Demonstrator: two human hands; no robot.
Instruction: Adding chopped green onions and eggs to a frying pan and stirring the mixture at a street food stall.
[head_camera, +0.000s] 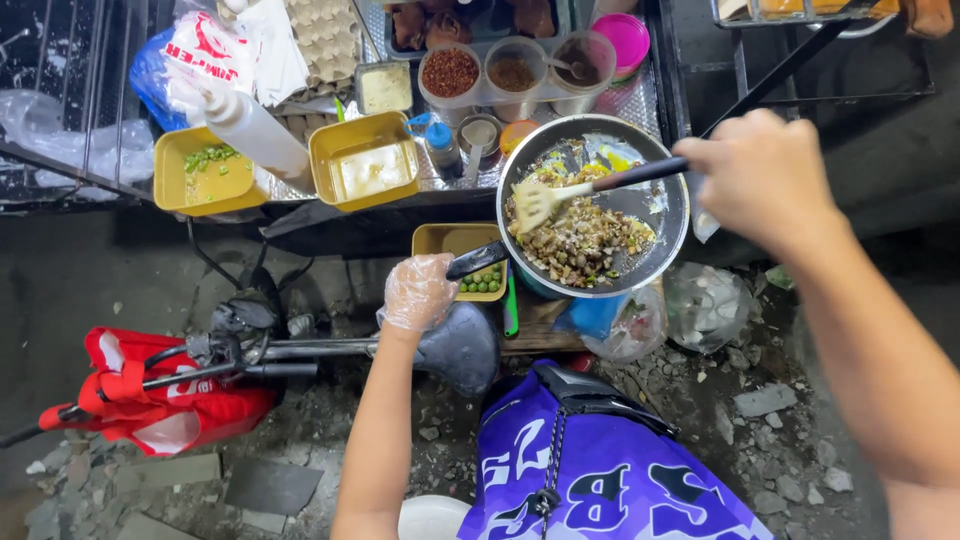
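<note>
Left hand: we find our left hand (418, 291), in a thin clear glove, closed round the dark handle (476, 260) of the frying pan (640, 255), steadying it.
Right hand: our right hand (762, 175) is bare and clenched on the far end of the spatula (600, 181); its slotted head lies in the food.
Pan contents: a brown chopped mixture (580, 240) with pale flecks sits in the near half of the pan; a yellow smear, seemingly egg, clings to the far wall.
Pan position: it sits at the near edge of the counter (640, 100), over a blue vessel only partly in view.
Surroundings: two yellow tubs (365, 160) lie to the left, one with green pieces; three clear cups of seasoning (512, 68) stand beyond the pan; a white squeeze bottle (255, 128) leans between the tubs.
Step in hand: we judge this to be stirring or scraping the mixture.
Next move: in our judgement it calls for a firm grip on the handle while the blade sweeps under the food, kept clear of the rim.
</note>
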